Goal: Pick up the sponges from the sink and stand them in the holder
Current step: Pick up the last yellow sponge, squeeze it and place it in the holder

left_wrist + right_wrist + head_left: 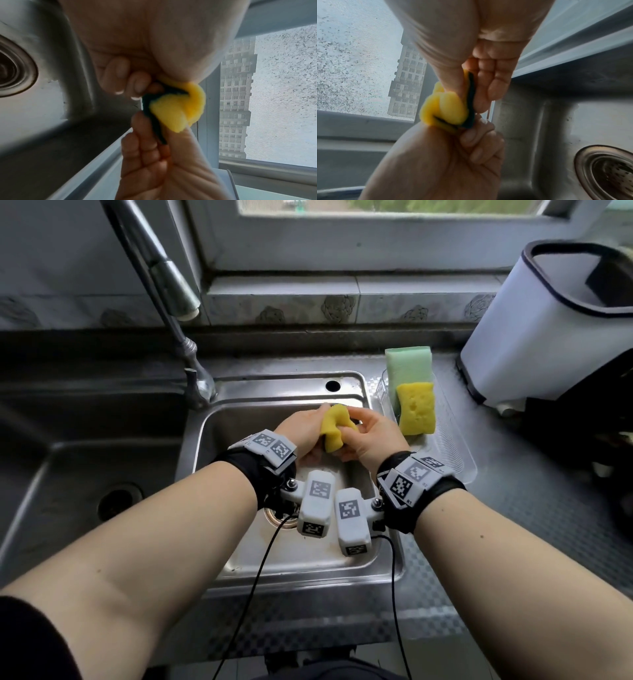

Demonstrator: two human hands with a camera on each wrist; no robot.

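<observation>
A yellow sponge (334,429) with a dark green scrub side is twisted and squeezed between both hands above the small sink (236,440). My left hand (308,433) grips its left end with curled fingers, and my right hand (366,436) pinches the right end. The left wrist view shows the crumpled sponge (178,108) under my left hand (145,83). In the right wrist view, the sponge (447,108) is held by my right hand (471,86). A clear holder (452,446) right of the sink holds a green sponge (407,368) and a second yellow sponge (416,409), both upright.
The faucet (154,268) arches over the sink's left rear corner. A white bin (534,330) stands on the counter at the back right. A larger basin (68,474) lies to the left. The drain (611,171) sits in the sink floor below my wrists.
</observation>
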